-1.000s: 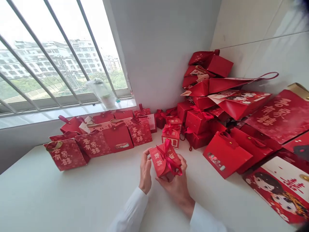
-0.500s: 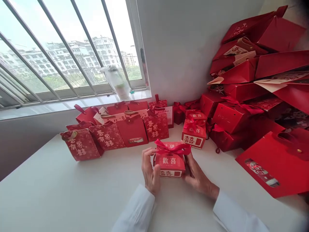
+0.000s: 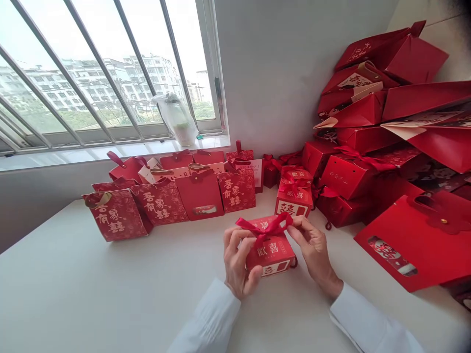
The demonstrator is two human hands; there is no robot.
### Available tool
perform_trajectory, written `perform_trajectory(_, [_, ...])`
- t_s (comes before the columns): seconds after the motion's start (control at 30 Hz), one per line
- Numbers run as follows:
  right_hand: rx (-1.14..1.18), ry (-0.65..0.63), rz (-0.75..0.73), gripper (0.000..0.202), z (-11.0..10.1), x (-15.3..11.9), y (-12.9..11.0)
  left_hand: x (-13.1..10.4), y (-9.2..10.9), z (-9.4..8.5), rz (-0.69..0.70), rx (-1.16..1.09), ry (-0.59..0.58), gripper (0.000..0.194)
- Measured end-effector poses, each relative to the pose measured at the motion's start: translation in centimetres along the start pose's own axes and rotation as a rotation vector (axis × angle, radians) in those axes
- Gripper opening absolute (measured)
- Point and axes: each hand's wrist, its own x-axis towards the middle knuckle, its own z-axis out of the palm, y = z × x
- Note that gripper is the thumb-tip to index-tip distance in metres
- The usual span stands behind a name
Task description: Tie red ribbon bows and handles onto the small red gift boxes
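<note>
A red gift box with white and gold characters stands on the table in front of me, turned slightly. On its top lies a red ribbon bow. My left hand grips the box at its left side, fingers bent over the top and thumb near the front lower corner. With thumb and fingertips, my right hand pinches the right loop of the bow. Right behind it stands another red gift box with a bow.
Several red gift bags stand in rows at the back left of the white table. Red boxes and bags are piled high on the right. A wrapped cup sits on the sill by the barred window.
My right hand has moved from the box's right side up to the bow's right loop. The left hand shifted further over the box, which has turned a little.
</note>
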Motion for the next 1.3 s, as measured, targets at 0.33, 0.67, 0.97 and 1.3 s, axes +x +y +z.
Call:
perform_trajectory(0.33, [0.276, -0.1, 0.097, 0.013, -2.1, -0.7, -3.0, 5.0, 3.9, -1.9, -0.209, 0.014, -0.059, 0.051])
perform_trajectory(0.67, [0.419, -0.177, 0.116, 0.008, -2.6, -0.4, -3.4, 8.7, 5.3, -0.5, -0.288, 0.052, -0.721, 0.01])
perform_trajectory(0.97, [0.455, -0.156, 0.193, 0.008, -2.6, -0.3, -3.2, 8.7, 3.4, -1.5, -0.519, -0.187, -0.683, 0.018])
perform_trajectory(1.3, [0.565, -0.097, 0.288, 0.004, -2.7, -0.2, -3.0, 9.6, 5.0, -2.7, -0.319, -0.3, -0.91, 0.02])
